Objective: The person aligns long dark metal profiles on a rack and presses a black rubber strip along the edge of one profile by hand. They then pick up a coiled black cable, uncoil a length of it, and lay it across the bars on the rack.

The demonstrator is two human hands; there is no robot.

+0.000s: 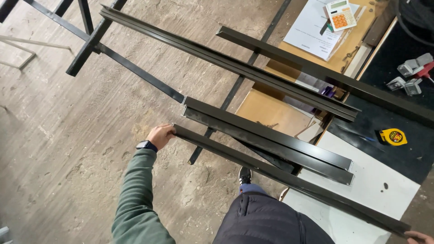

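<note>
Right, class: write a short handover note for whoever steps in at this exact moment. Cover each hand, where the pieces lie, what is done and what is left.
Left hand: grips the near end of the long dark metal profile.
Right hand: only fingers show at the frame's edge, at the profile's far end; grip unclear.
Pieces: two shorter profiles lie side by side just beyond it; longer profiles rest across the black frame. Tape measure on the dark bench.
Done: profile held at both ends.
Left: apparently setting it down.
</note>
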